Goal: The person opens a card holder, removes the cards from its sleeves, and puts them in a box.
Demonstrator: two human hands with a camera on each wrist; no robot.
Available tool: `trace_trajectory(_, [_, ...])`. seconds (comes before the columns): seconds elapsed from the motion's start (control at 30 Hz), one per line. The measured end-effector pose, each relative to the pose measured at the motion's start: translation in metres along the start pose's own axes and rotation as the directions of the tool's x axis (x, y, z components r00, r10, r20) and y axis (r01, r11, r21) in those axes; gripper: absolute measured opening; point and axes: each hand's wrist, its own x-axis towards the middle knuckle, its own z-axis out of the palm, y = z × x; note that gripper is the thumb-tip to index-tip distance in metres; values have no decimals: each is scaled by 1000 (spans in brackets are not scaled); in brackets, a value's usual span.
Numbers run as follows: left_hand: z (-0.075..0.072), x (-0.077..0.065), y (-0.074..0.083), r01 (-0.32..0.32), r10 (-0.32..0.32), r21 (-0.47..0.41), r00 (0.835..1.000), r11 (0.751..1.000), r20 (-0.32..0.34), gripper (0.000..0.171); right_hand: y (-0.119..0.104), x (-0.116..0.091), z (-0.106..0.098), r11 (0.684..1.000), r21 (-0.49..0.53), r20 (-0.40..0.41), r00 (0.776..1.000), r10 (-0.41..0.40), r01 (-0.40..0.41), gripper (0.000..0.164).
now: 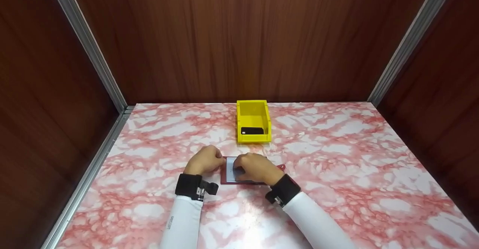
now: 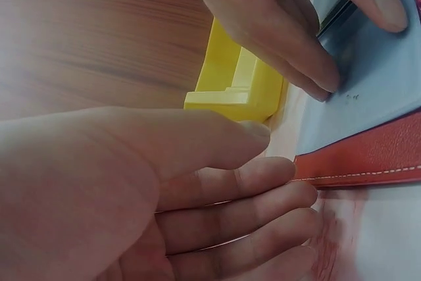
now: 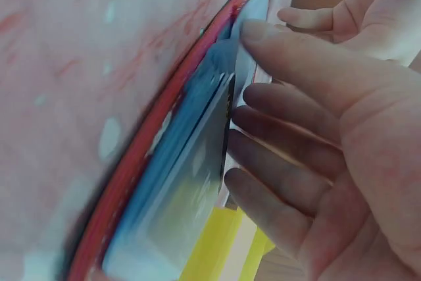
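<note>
A red card holder (image 1: 223, 176) with white stitching lies open on the table, its clear bluish sleeves (image 2: 378, 87) facing up. My right hand (image 1: 258, 168) is over it, thumb and fingertips apart and touching the sleeve page in the left wrist view. In the right wrist view, a stack of filled sleeves (image 3: 181, 182) stands tilted up beside the fingers of that hand. My left hand (image 1: 205, 160) is at the holder's left edge, its fingers loosely bent and its index fingertip close to the red corner. Nothing shows between its thumb and fingers.
Beyond the holder stands a yellow open-front bin (image 1: 253, 138) with a flat black object (image 1: 253, 131) inside. A red strap end with a snap (image 1: 281, 166) sticks out at the holder's right. Brown wood-look panels (image 1: 239, 43) enclose the pink-and-white marbled table (image 1: 336, 148).
</note>
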Motion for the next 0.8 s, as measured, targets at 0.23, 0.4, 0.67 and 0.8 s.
trace_trajectory(0.23, [2, 0, 8, 13, -12, -33, 1000, 999, 18, 21, 22, -21, -21, 988, 117, -1, 995, 101, -100, 36])
trace_trajectory(0.4, [6, -1, 15, 19, -16, -75, 999, 997, 44, 22, 39, -41, -29, 959, 157, -11, 971, 240, -235, 39])
trace_trajectory(0.67, [23, 3, 28, 34, -8, -263, 995, 964, 99, 20, 44, -54, -17, 961, 141, -1, 970, 242, -240, 45])
trace_trajectory(0.8, [34, 7, 33, 58, -26, -389, 996, 919, 87, 17, 43, -53, -14, 961, 139, 2, 970, 242, -240, 43])
